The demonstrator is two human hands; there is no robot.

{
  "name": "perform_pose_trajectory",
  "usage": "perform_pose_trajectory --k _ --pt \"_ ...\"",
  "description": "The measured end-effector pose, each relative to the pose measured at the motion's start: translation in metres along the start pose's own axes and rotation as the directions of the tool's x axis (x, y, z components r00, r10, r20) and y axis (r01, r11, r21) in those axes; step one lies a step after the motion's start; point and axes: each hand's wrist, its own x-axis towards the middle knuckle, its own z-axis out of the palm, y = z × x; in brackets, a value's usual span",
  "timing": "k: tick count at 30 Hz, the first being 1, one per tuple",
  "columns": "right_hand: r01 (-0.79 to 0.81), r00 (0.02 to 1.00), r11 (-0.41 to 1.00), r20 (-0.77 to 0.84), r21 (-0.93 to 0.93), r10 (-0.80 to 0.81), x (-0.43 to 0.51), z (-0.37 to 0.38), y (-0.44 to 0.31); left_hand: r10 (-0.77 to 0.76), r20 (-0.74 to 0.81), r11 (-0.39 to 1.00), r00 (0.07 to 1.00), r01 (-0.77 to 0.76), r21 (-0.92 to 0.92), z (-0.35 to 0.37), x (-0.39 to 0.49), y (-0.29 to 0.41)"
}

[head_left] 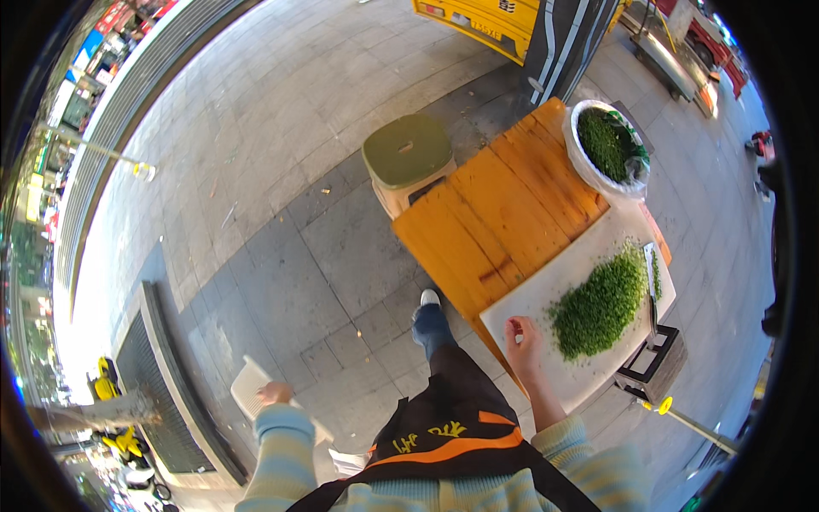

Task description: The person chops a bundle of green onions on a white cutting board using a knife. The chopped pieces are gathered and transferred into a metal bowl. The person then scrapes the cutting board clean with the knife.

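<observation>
My right hand [523,349] is over the near left part of a white cutting board [512,313], its fingers loosely curled and nothing visible in them. To its right, a wide heap of finely chopped green herbs [598,307] spreads across the board. Beyond the heap, a kitchen knife [651,275] lies along the board's right side, with green bits around its blade and its dark handle towards me. My left hand [275,392] overlaps a white slatted plastic chair [246,387] at my left; whether the fingers grip it is hidden.
A plastic-lined round tub [576,163] of chopped greens stands at the orange wooden table's [492,198] far corner. Beside the table are a green-topped plastic stool [406,150] and a black-framed stool [652,365]. A yellow vehicle [477,22] stands beyond a dark post [569,45].
</observation>
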Motion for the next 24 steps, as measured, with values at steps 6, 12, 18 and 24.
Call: perform_pose_trajectory --k 6,12,18,24 --pt "-0.147 0.984 0.986 -0.089 0.08 0.154 0.062 0.037 -0.032 0.191 -0.168 0.928 0.967 -0.233 -0.289 -0.189 0.098 0.314" --pt "-0.271 0.925 0.96 -0.257 0.068 0.279 0.077 0.031 -0.037 0.06 -0.336 0.375 0.94 -0.333 -0.865 -0.319 0.208 0.342" --pt "-0.372 0.866 0.918 -0.304 0.137 0.396 0.094 0.056 -0.05 0.256 -0.391 -0.127 0.884 -0.37 -0.92 -0.344 0.36 0.164" --pt "-0.366 0.845 0.923 -0.373 0.117 0.383 0.091 0.117 -0.073 0.215 -0.105 0.477 0.971 -0.198 -0.856 -0.426 0.402 0.128"
